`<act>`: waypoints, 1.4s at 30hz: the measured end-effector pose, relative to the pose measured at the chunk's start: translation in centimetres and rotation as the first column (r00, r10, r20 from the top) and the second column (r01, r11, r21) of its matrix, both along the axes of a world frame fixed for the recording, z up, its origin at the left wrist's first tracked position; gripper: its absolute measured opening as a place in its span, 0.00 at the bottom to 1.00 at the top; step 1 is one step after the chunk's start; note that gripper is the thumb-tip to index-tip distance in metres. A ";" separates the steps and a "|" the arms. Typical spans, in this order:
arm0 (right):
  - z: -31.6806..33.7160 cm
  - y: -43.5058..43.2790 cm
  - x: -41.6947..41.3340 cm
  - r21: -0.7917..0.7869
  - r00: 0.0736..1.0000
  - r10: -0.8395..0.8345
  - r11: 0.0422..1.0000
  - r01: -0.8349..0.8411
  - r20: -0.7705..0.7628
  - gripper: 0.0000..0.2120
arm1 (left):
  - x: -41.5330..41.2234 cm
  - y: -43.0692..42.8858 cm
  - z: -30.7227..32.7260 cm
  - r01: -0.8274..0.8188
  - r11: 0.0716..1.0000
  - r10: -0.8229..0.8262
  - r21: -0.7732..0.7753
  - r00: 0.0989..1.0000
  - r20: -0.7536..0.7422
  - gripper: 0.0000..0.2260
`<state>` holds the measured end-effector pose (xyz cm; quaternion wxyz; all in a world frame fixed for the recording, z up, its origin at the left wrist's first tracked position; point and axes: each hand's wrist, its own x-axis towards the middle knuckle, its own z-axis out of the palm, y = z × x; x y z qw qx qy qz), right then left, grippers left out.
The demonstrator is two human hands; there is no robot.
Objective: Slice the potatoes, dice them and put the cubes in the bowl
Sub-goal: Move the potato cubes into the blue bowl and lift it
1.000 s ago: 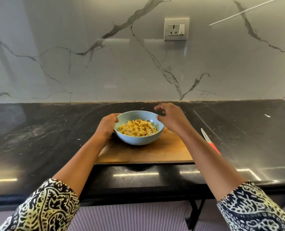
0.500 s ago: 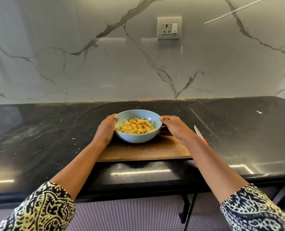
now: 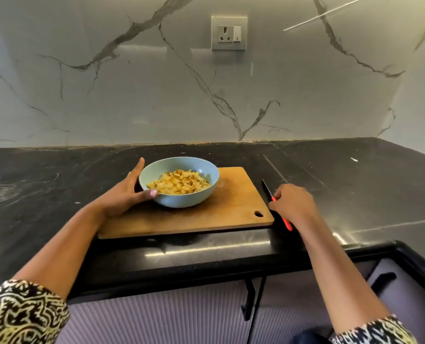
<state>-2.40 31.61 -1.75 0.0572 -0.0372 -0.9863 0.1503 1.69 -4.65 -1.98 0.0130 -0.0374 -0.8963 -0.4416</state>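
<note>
A light blue bowl [image 3: 182, 202] full of yellow potato cubes [image 3: 179, 186] stands on the back left part of a wooden cutting board [image 3: 231, 207]. My left hand [image 3: 124, 194] lies against the bowl's left side, fingers straight along the wall and thumb touching its front. A knife [image 3: 266, 187] with a red handle lies on the black counter just right of the board, its tip pointing away. My right hand [image 3: 293, 202] is over the handle with fingers curled onto it; the handle's middle is hidden under the hand.
The black stone counter [image 3: 57, 194] runs left and right of the board and meets a marble wall with a socket [image 3: 228, 33]. The counter's front edge [image 3: 206, 261] is close below the board. Cabinet fronts [image 3: 156, 319] lie underneath.
My right hand left the bowl's right rim and moved right onto the knife handle. My left hand stays on the bowl. The camera view shifted closer and to the right.
</note>
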 end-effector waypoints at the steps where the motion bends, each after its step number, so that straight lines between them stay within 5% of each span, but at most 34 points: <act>1: 0.1 -0.2 -0.1 -0.012 1.000 -0.017 1.000 0.017 -0.011 0.08 | 0.1 0.0 0.0 0.004 1.000 -0.004 -0.019 1.000 0.005 0.67; 4: 0.8 -0.9 0.5 0.001 0.988 -0.033 0.999 0.033 -0.154 0.08 | 0.3 0.1 0.2 0.014 0.999 -0.015 -0.046 1.000 -0.006 0.68; 8: 1.7 -4.0 1.2 -0.059 0.928 0.130 0.985 -0.161 -0.349 0.07 | 0.6 0.3 0.6 0.012 0.999 -0.013 -0.039 1.000 -0.029 0.69; 13: -0.2 -8.5 1.8 0.207 0.908 0.336 0.935 -0.289 -0.251 0.12 | 0.9 0.5 0.7 0.009 0.999 -0.010 -0.040 0.999 -0.042 0.68; 18: 0.0 -8.0 1.6 0.056 0.924 0.363 0.932 -0.359 -0.122 0.17 | 1.2 0.7 0.8 0.003 0.999 -0.004 -0.033 0.999 -0.034 0.67; 23: -1.2 -6.7 1.7 0.086 0.905 0.426 0.901 -0.425 0.004 0.24 | 1.7 0.9 0.3 -0.007 0.999 0.006 -0.037 1.000 -0.010 0.67; 31: -1.4 -7.0 0.4 0.044 0.886 0.463 0.885 -0.463 0.021 0.24 | 1.5 1.3 -0.3 -0.070 0.994 0.073 -0.087 0.997 0.022 0.65; 36: -1.4 -6.9 0.1 0.017 0.883 0.468 0.883 -0.468 0.029 0.24 | 1.3 1.8 -0.3 -0.129 0.974 0.133 -0.187 0.991 0.009 0.66; 40: -1.5 -6.3 1.2 -0.161 0.905 0.410 0.892 -0.423 -0.111 0.24 | 1.9 1.5 -0.9 -0.191 0.874 0.211 -0.448 0.977 -0.005 0.56; 42: -1.8 -5.7 1.8 -0.103 0.916 0.376 0.914 -0.391 -0.139 0.23 | 3.2 1.9 -1.5 -0.203 0.803 0.221 -0.560 0.975 -0.035 0.49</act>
